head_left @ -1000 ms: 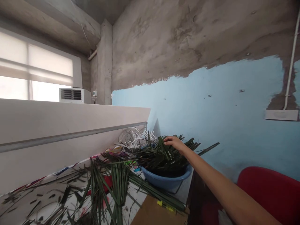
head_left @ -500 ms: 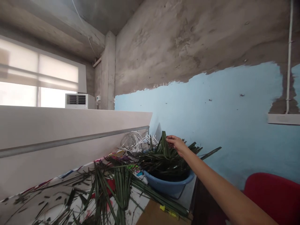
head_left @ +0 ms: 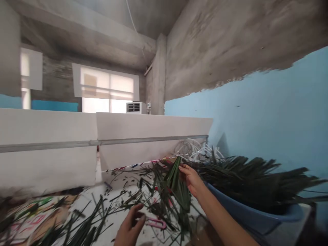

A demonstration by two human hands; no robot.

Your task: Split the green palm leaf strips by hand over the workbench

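My right hand (head_left: 191,179) pinches a green pleated palm leaf (head_left: 173,175) by its edge, left of the blue basin (head_left: 258,216). More dark green leaves (head_left: 246,177) are heaped in that basin. Below the held leaf, a bunch of leaves (head_left: 183,200) lies on the littered white tabletop. My left hand (head_left: 130,225) is low in the view, fingers half curled and apart from the thumb, with nothing visible between them. Just right of its fingertips lies a pink loop-shaped tool (head_left: 156,223); its kind is unclear.
White curled strips (head_left: 192,148) are piled at the table's back right corner. A low white partition (head_left: 143,126) with a grey rail runs behind the table. Leaf scraps (head_left: 87,229) and printed cardboard (head_left: 33,223) lie to the left. A blue wall (head_left: 256,126) stands at right.
The view has swung left, and the basin now sits further right. My right hand has brought the leaf from above the basin to its left. My left hand has come into view.
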